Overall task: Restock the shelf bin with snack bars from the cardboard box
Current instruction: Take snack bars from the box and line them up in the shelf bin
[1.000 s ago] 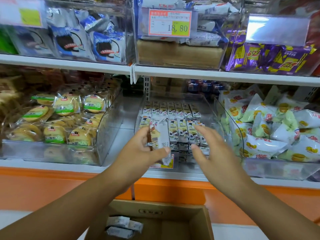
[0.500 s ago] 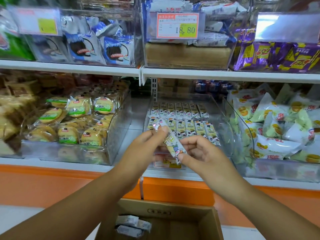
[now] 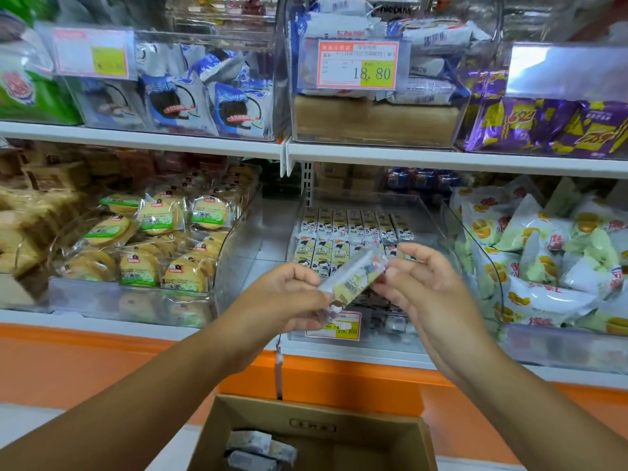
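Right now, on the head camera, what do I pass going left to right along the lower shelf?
Blurred tan packs → round biscuit packs → clear shelf bin with rows of snack bars → white-and-yellow bun packs.

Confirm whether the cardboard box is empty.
No, a few wrapped snack bars lie at the bottom of the cardboard box.
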